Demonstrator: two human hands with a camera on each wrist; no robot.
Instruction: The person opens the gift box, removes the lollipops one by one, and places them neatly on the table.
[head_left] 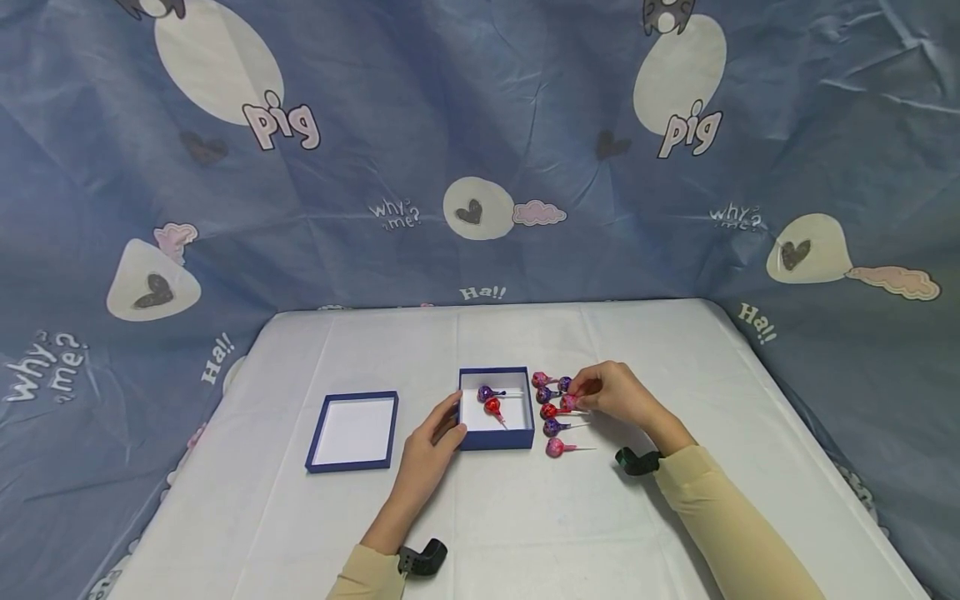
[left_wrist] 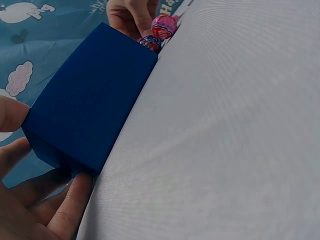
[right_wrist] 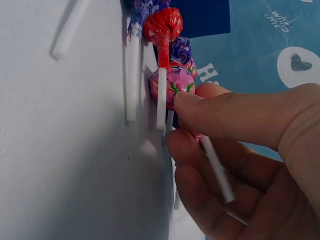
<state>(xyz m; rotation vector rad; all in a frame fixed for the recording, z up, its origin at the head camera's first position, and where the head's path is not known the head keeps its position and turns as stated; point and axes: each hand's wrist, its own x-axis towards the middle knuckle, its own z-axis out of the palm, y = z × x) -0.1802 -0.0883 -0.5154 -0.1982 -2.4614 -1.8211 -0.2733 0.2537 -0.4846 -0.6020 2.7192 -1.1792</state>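
Note:
My left hand (head_left: pixel 432 443) rests its fingers and thumb along the left wall of a blue box (head_left: pixel 495 438) with a white inside. A purple lollipop (head_left: pixel 487 392) and a red lollipop (head_left: pixel 492 407) lie in this box. Just right of it, my right hand (head_left: pixel 617 394) pinches a pink lollipop (right_wrist: pixel 172 85) between thumb and fingers, its white stick (right_wrist: pixel 218 170) running back under the palm. Around that hand lie several more lollipops, among them a red one (head_left: pixel 549 411), a purple one (head_left: pixel 552 427) and a front pink one (head_left: pixel 555 447).
Left of the box, a blue-edged lid (head_left: pixel 352 429) lies with its white inside up. A white cloth (head_left: pixel 495 533) covers the table. Behind hangs a blue printed curtain (head_left: pixel 405 267). Both wrists wear black straps with small devices.

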